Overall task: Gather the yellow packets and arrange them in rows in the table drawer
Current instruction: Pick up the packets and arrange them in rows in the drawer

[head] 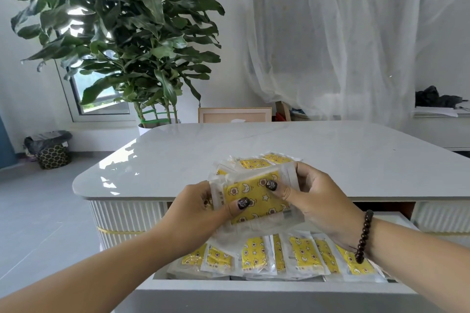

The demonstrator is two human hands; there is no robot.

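Head view, packet stack (254,198) gripped between left hand (201,211), right hand (318,201)

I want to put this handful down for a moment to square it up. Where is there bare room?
The table top is bare left of the loose packets, behind them, and to their right. It is crowded in the open drawer, where a row of packets fills its visible width under the held stack.
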